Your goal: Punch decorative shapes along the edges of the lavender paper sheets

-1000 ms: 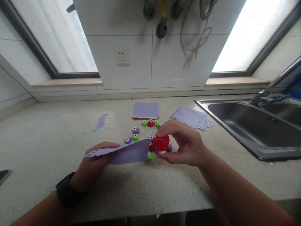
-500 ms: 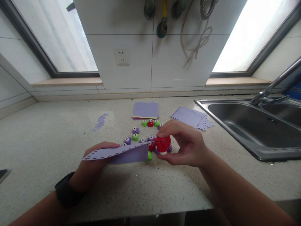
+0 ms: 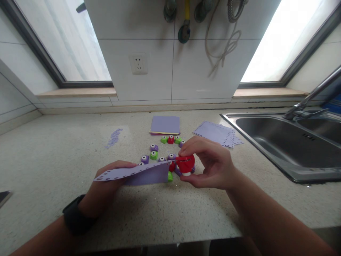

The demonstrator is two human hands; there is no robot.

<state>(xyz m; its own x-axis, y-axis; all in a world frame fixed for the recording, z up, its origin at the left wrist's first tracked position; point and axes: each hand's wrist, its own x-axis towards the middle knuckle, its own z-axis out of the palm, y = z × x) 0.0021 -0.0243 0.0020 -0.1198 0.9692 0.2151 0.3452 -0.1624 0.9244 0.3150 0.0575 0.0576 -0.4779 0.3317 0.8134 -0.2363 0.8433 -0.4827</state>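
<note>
My left hand (image 3: 106,186) pinches a lilac paper sheet (image 3: 138,173) with small holes along its edges, held just above the speckled counter (image 3: 66,153). The fingers of my right hand (image 3: 210,165) are closed round a red craft punch (image 3: 185,164), whose slot sits at the sheet's right edge. Several small purple, green and red punches (image 3: 153,153) lie on the counter just behind and under the sheet.
A stack of lilac paper squares (image 3: 165,125) lies further back, and a pile of punched sheets (image 3: 217,133) to its right. Lilac paper bits (image 3: 114,138) are scattered at left. A steel sink (image 3: 290,142) with a tap (image 3: 306,101) fills the right side.
The sheet's left end has dropped slightly and flattened. My right hand with the red punch has shifted a little to the right along the sheet's edge.
</note>
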